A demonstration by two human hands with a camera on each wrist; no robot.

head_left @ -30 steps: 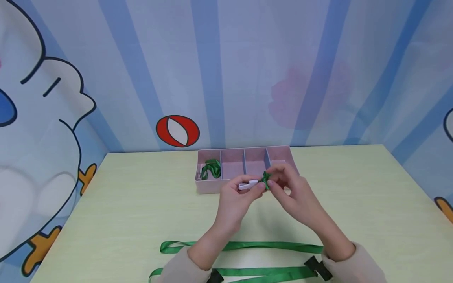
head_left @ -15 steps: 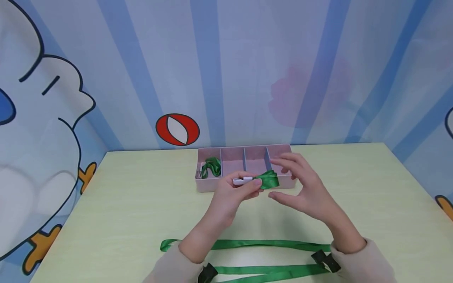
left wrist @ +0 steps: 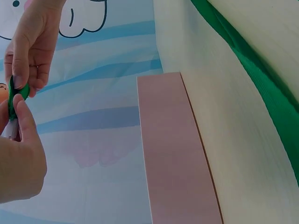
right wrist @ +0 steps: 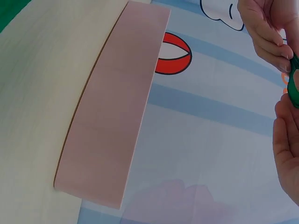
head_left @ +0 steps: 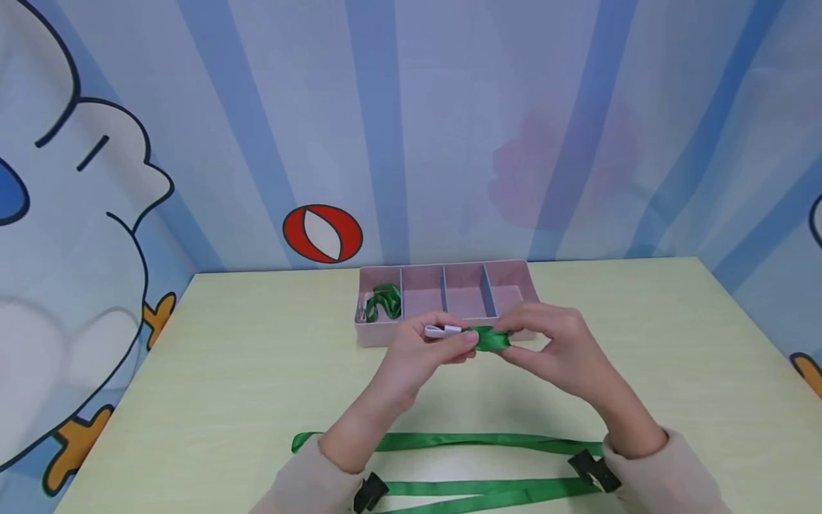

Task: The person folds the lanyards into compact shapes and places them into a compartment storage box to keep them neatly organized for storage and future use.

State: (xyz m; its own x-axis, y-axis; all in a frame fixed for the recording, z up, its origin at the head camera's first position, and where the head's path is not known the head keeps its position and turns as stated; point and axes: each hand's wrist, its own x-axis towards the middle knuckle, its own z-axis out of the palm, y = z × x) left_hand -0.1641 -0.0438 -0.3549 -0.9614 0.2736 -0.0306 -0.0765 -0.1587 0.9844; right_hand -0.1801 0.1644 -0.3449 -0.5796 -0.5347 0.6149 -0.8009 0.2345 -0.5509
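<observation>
Item: rolled green lanyard [head_left: 491, 338] with white clip [head_left: 443, 330], held in the air in front of the pink divided tray [head_left: 514, 275]. I am pinching it from both ends: my left hand [head_left: 427, 350] at the clip end, my right hand [head_left: 555, 350] on the ribbon roll. Long axis is running left–right between my fingertips. Satin ribbon, tightly bundled.

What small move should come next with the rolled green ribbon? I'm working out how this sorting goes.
Probably carry the rolled green lanyard forward and lower it into an empty compartment of the pink tray. Both the left hand and right hand pinch it just in front of the tray, it looks fully bundled, and the leftmost compartment already holds a similar bundle.
</observation>
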